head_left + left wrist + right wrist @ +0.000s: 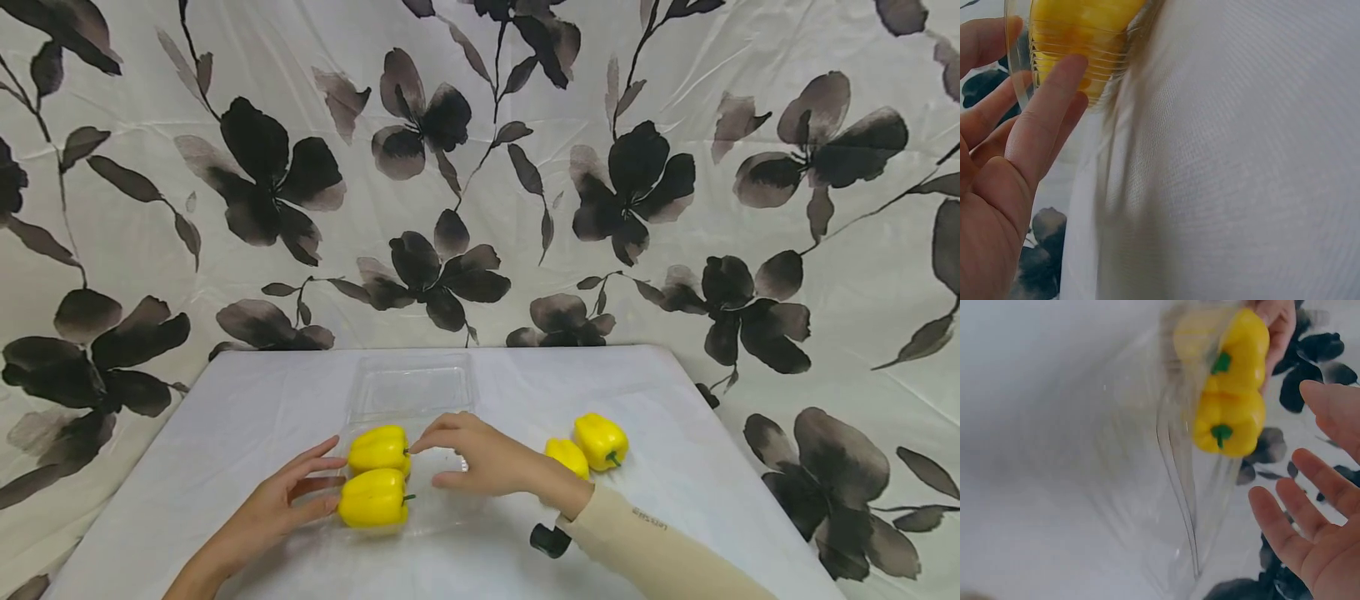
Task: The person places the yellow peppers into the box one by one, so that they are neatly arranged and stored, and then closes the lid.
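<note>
Two yellow bell peppers (378, 450) (372, 498) lie side by side in the left half of a clear plastic clamshell box (442, 518), their green stems facing right. Its see-through lid (412, 390) is folded back flat behind it. At the left end is my left hand (288, 500), fingers spread. In the left wrist view its fingertips touch the box's ribbed wall (1079, 53). My right hand (483, 454) hovers over the right half of the box, fingertips close to the rear pepper's stem and nothing held. In the right wrist view its fingers (1307, 515) are loosely extended.
Two more yellow bell peppers (567, 457) (602, 442) sit on the white tabletop (660, 533) to the right, behind my right forearm. A small black object (550, 540) shows beside the right sleeve. A floral curtain (525, 208) hangs behind the table.
</note>
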Demonstrator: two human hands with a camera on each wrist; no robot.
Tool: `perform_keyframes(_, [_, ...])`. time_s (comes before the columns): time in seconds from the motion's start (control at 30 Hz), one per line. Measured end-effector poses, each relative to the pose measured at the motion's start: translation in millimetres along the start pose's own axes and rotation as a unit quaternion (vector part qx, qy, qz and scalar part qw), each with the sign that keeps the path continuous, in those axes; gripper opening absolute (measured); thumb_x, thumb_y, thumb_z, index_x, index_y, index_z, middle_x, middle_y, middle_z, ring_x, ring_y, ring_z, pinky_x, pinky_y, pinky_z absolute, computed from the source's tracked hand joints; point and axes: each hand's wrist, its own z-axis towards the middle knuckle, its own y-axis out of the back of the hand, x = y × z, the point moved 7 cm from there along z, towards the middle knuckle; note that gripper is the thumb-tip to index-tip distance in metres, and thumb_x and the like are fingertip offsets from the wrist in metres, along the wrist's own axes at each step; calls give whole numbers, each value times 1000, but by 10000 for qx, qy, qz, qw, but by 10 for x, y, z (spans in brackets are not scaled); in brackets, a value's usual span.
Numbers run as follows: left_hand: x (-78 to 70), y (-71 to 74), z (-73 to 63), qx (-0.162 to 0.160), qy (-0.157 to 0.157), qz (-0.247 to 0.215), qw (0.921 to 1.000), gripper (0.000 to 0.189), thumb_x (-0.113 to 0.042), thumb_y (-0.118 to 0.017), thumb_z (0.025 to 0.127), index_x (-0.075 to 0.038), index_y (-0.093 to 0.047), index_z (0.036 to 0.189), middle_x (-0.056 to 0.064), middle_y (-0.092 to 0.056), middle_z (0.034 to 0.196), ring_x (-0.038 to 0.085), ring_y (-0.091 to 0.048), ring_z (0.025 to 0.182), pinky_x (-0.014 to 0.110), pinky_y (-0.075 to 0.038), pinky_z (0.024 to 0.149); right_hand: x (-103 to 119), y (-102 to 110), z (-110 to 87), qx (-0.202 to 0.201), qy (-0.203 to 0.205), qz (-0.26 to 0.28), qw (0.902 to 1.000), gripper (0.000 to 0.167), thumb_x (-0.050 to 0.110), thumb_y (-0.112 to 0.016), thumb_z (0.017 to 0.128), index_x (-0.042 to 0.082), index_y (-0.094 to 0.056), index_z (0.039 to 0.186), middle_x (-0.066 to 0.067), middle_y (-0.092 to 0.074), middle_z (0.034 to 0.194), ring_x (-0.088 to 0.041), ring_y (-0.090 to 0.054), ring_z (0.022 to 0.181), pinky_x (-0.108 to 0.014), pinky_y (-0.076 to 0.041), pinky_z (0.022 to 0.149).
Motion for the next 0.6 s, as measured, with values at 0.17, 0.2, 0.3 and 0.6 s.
perform_keyframes(0.17, [-13,10,2,9,-54,58,10000,57,-38,-83,94,-19,-63,144,6,-23,176,36,-60,136,28,-59,100,-148,272,-212,-175,-326,47,9993,43,21,-78,99,22,-68,140,4,-63,139,-16,-54,127,-26,-54,98])
perform_keyframes(0.2, [-18,11,2,32,-104,87,9999,58,-37,-82,94,-18,-62,145,8,-22,176,36,-60,136,28,-59,100,-181,333,-260,-222,-409,36,9989,43,21,-78,99,22,-68,140,4,-63,140,-17,-54,127,-27,-55,96])
perform_keyframes(0.3, [-11,18,4,22,-109,14,9999,57,-36,-83,94,-18,-63,144,7,-23,176,36,-61,136,27,-60,99,-289,513,-415,-401,-643,-47,9971,42,22,-77,100,22,-67,140,3,-63,141,-19,-55,127,-32,-57,96])
perform_keyframes(0.6, [-17,32,42,98,-266,-89,9996,57,-32,-83,94,-15,-63,144,12,-21,177,40,-60,136,31,-61,99,-663,910,-900,-1053,-1215,-509,9857,42,18,-82,96,18,-69,136,-5,-63,138,-27,-57,123,-39,-58,90])
